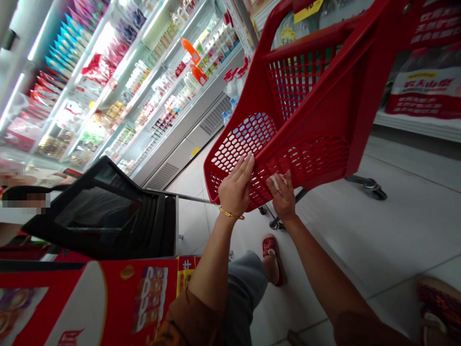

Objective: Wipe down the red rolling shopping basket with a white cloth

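A red plastic shopping cart [317, 110] with a mesh basket stands tilted in front of me on the tiled floor. My left hand [236, 185] lies flat against the near lower edge of the basket, fingers stretched out together. My right hand [283, 194] is closed around a small white thing, perhaps a cloth or tissue, pressed to the basket's lower rim. A gold bangle sits on my left wrist.
A lit refrigerated shelf [144, 81] full of packaged goods runs along the left. A black stack of baskets [108, 211] and red printed cartons [90, 302] sit at lower left. Cart wheels [372, 190] rest on the floor. My sandalled foot [272, 257] is below the cart.
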Available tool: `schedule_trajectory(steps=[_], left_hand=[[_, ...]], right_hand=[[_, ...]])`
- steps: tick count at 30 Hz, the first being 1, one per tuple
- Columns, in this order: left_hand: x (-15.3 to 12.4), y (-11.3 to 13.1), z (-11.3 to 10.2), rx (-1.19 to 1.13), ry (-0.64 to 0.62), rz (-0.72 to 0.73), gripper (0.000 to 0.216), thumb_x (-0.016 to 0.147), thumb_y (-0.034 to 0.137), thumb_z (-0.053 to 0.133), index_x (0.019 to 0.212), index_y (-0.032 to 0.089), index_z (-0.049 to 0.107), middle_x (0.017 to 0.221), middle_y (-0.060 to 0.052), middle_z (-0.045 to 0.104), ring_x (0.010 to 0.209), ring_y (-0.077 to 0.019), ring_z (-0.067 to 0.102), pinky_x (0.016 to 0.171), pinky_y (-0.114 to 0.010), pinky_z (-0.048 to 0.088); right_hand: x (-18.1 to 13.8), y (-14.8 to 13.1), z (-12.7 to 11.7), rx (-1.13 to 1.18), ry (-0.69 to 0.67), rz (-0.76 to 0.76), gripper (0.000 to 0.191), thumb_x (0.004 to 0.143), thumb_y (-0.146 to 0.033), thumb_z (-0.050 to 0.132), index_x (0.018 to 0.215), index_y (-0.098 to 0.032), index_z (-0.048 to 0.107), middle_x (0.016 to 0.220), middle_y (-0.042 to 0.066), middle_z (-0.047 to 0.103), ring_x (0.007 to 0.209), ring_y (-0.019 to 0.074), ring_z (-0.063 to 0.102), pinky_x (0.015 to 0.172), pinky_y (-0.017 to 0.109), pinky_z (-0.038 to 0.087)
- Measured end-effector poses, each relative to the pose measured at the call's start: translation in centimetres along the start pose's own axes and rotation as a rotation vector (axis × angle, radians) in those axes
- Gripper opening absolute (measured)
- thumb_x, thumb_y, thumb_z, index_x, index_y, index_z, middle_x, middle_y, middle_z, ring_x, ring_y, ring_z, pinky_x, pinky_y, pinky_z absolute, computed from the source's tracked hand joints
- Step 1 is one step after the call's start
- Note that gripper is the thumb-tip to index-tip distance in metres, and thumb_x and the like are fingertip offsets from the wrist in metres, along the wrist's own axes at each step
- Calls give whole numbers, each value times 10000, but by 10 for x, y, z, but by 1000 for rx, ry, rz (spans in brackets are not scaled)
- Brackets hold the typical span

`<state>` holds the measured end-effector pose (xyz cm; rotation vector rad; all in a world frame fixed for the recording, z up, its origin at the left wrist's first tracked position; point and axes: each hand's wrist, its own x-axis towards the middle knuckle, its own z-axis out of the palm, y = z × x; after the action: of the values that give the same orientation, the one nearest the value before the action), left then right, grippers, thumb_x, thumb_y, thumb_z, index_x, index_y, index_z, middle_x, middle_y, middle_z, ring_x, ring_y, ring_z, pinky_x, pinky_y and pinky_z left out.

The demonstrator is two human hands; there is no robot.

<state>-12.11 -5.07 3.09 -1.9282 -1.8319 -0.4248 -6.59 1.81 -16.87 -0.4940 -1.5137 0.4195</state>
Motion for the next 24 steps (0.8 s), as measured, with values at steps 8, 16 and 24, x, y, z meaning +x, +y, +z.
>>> schedule_trajectory(steps=[8,16,24], left_hand=[[0,0,0,30,5,0,594,949,78,402,1504,276,327,1454,-50,529,1381,-174,449,1092,-359,471],[-3,-1,1,39,-2,-1,600,948,83,383,1510,279,315,1454,-47,530,1376,-173,458,1111,-361,455],[-3,1,0,17,-10,-17,580,942,90,366,1497,258,352,1459,-52,524,1383,-178,450,1126,-370,438]], right_hand=[[-34,12,-15,-22,-97,-12,414,982,-119,405,1349,-230,563,1360,119,601,1471,291,277,1085,473,500],[7,-12,-11,42,95,-21,407,909,-149,600,1299,-270,592,1432,92,548,1427,290,383,1131,491,432],[81,-31,0,51,150,36,392,930,-244,589,1319,-287,564,1529,89,418,1458,317,323,1159,544,370]])
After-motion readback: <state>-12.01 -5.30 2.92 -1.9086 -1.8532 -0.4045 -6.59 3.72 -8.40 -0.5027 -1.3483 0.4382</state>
